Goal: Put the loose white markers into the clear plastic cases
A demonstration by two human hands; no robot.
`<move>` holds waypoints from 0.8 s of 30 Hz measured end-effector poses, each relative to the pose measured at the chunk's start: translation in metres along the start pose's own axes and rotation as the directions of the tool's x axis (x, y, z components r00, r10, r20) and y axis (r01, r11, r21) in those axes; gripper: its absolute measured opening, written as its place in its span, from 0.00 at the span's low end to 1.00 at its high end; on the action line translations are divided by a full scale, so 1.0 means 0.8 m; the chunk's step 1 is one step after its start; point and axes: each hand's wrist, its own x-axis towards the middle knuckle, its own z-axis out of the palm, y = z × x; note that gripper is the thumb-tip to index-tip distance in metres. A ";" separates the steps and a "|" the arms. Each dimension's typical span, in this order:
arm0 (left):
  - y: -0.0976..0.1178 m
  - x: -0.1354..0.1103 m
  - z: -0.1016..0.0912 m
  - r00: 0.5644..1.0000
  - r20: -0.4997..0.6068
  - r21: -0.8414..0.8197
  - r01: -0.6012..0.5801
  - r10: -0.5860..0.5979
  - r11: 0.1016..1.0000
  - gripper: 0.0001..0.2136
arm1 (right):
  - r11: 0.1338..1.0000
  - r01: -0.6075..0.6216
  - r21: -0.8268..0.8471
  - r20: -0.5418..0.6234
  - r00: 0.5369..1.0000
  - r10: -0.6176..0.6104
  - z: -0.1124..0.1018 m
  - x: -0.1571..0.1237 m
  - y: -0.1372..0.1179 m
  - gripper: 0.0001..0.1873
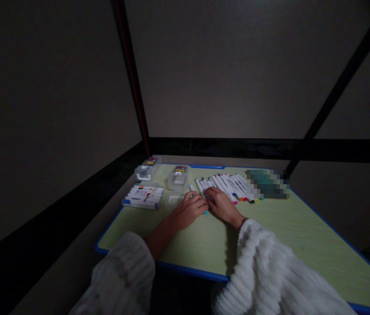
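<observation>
White markers with coloured caps [227, 185] lie side by side in a slanting row across the table. Over the left end of this row, my left hand [189, 211] is closed, its fingers bent around a white marker [192, 188] whose far end sticks out behind them. My right hand [222, 206] is close beside it, fingers together and curled down on markers at the same end. The fingertips of both hands nearly meet, and a small cyan piece shows below them. What lies under the fingers is partly hidden.
A flat clear case of markers [143, 196] lies at the left. Two clear plastic boxes with handles [147, 169] [178, 178] stand behind it. Near my left hand is a clear tray or lid [172, 200]. A blurred greenish flat item [268, 183] lies right. The table [286, 232] has blue edging.
</observation>
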 end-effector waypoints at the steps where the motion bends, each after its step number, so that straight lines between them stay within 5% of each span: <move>1: 0.000 0.000 -0.001 1.000 -0.009 0.000 0.001 -0.001 1.000 0.06 | 1.000 0.001 -0.001 0.000 1.000 -0.001 0.000 0.000 0.000 0.13; 24: 0.002 -0.004 -0.002 0.964 -0.267 0.008 0.008 -0.005 1.000 0.11 | 0.995 0.082 0.050 0.008 0.997 -0.083 0.001 -0.001 -0.003 0.21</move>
